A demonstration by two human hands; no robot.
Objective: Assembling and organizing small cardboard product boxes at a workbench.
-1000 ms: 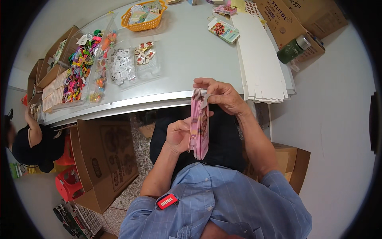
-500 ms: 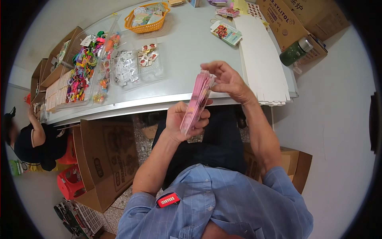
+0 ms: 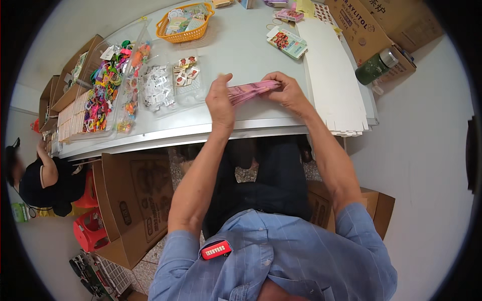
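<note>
A stack of thin, flat pink packets (image 3: 251,92) lies sideways between my two hands, above the near part of the table. My left hand (image 3: 220,104) is closed round the stack's left end, its thumb pointing up and most of its fingers hidden. At the other end, my right hand (image 3: 287,93) pinches the stack between thumb and fingers. What is inside the packets cannot be made out. Left of my hands are a clear tray of small white packets (image 3: 158,86) and a clear tray with small picture cards (image 3: 187,75).
Farther left, a clear bin holds colourful plastic trinkets (image 3: 105,95). A yellow basket (image 3: 184,34) stands at the back. On the right are a flat printed box (image 3: 287,42), long white card sheets (image 3: 334,80) and a green bottle (image 3: 374,67). Another person (image 3: 47,175) is at far left.
The pink stack has turned from steeply slanted to nearly level and moved farther over the table. My left hand has moved forward with it; my right hand now grips its right end.
</note>
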